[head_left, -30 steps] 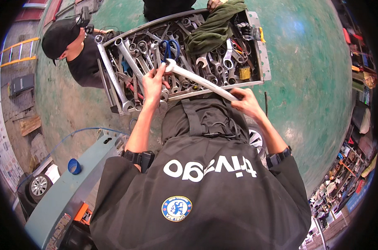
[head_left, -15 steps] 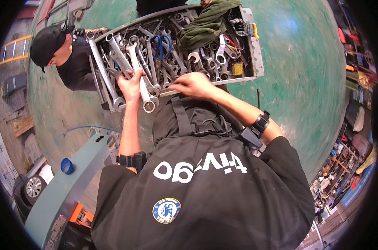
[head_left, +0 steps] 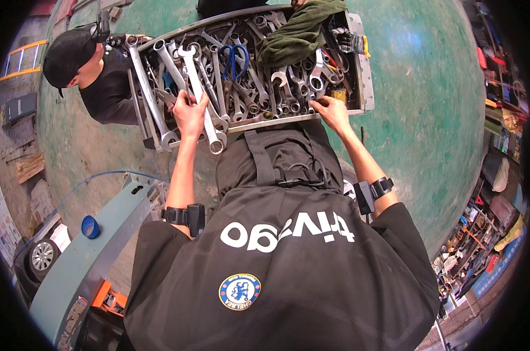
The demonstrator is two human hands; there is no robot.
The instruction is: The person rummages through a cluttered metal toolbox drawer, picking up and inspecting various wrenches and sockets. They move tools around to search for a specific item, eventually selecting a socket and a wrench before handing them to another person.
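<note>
A long metal tray full of wrenches lies across in front of my lap. Towards its left, my left hand is closed around the shank of a large combination wrench. The open jaw of that wrench points away from me, and its ring end hangs over the tray's near rim. My right hand is at the near rim on the right, thumb and fingers pinched together beside a ring-ended wrench. Whatever its fingertips grip is hidden. Blue-handled scissors lie between the hands among the wrenches.
A green cloth and grey gloves rest at the tray's far right, above a small yellow item. A person in a black cap is at the left. A grey machine beam carrying a blue cup stands lower left.
My right hand has moved right along the tray's near rim, from the middle to beside the yellow item. My left hand stays at the large wrench. The view has shifted slightly.
</note>
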